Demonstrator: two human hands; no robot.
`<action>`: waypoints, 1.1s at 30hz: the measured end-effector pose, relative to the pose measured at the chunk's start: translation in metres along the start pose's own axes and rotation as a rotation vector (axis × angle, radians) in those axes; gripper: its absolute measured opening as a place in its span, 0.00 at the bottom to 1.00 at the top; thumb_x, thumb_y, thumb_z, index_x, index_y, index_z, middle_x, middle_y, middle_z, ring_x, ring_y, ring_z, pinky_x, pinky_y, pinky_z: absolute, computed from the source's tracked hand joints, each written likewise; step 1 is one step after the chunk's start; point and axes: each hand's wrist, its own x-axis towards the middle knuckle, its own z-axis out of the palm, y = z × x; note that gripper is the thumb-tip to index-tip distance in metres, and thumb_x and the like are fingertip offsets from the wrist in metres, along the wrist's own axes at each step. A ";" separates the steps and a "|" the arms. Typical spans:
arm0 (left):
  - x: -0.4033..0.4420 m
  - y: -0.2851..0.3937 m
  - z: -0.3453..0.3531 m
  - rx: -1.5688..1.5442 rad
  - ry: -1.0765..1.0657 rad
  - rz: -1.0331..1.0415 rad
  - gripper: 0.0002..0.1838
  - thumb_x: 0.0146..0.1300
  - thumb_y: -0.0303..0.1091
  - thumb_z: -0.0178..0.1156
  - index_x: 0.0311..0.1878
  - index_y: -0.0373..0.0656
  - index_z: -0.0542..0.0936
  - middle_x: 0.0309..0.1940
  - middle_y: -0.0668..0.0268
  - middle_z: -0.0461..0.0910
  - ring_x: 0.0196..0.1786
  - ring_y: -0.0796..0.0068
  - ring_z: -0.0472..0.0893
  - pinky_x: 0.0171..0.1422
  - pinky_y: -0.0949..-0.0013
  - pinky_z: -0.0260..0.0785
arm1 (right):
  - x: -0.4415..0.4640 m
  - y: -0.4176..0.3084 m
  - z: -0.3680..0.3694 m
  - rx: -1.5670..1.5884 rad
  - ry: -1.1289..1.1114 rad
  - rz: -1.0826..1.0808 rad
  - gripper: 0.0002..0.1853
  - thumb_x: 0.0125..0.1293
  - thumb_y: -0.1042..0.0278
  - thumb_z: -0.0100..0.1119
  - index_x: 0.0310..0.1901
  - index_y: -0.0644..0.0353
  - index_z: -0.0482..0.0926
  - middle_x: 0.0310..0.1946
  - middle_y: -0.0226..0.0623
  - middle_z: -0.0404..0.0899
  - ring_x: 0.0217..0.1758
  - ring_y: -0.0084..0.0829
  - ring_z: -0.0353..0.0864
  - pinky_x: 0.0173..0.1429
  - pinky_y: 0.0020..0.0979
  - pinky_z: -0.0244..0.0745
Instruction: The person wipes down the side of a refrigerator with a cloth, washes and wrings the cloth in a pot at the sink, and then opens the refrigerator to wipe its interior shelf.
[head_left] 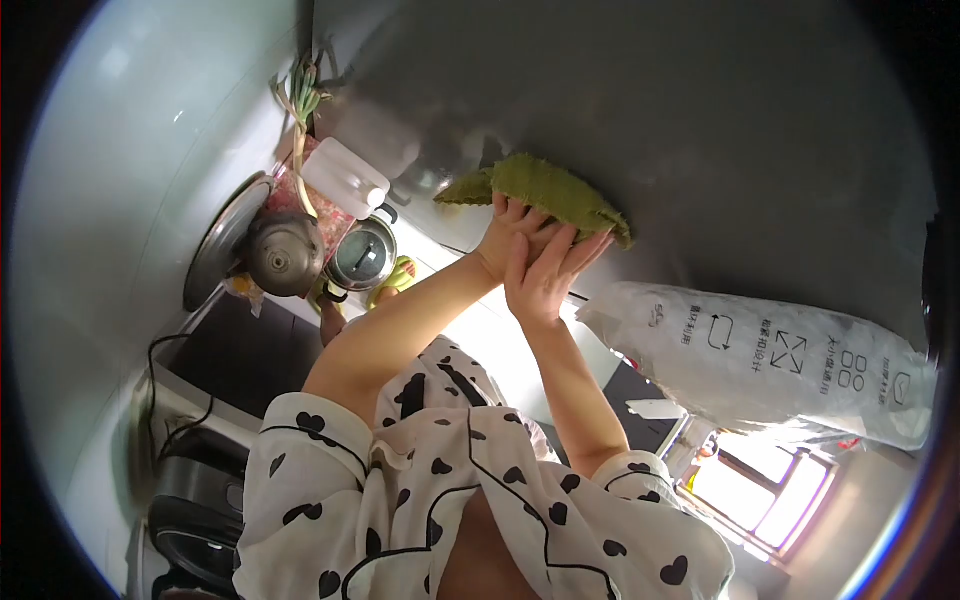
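A green cloth (560, 195), bunched and folded, lies against a broad dark grey surface (650, 100). My left hand (510, 240) grips the cloth's lower edge, its fingers partly tucked under it. My right hand (545, 275) overlaps the left, with its long fingers reaching along the same edge of the cloth. Parts of the left fingers are hidden by the right hand and the cloth.
At left stand a lidded pot (362, 255), a metal kettle (284, 255), a white plastic jug (345, 180) and green onions (302, 110). A clear printed plastic cover (760, 360) extends along the right. A bright window (765, 490) is at lower right.
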 end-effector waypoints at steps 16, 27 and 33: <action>-0.066 0.027 0.043 0.089 -0.152 -0.201 0.28 0.57 0.42 0.57 0.63 0.53 0.69 0.63 0.54 0.64 0.65 0.43 0.61 0.68 0.34 0.51 | -0.053 0.039 0.015 0.147 -0.208 -0.148 0.39 0.63 0.61 0.57 0.68 0.74 0.50 0.70 0.72 0.34 0.71 0.75 0.31 0.70 0.66 0.37; -0.053 0.025 0.008 0.049 -0.065 -0.179 0.27 0.57 0.37 0.55 0.61 0.43 0.70 0.58 0.57 0.71 0.64 0.50 0.66 0.72 0.47 0.53 | -0.033 0.027 0.002 0.073 -0.204 -0.134 0.35 0.63 0.57 0.55 0.67 0.70 0.57 0.72 0.59 0.43 0.75 0.60 0.41 0.73 0.55 0.45; -0.057 0.020 -0.002 -0.135 0.009 -0.227 0.27 0.57 0.37 0.57 0.61 0.44 0.71 0.62 0.56 0.68 0.66 0.47 0.64 0.71 0.50 0.56 | -0.028 0.021 -0.010 0.058 -0.211 -0.133 0.35 0.64 0.56 0.54 0.66 0.70 0.58 0.73 0.56 0.44 0.76 0.56 0.42 0.73 0.52 0.47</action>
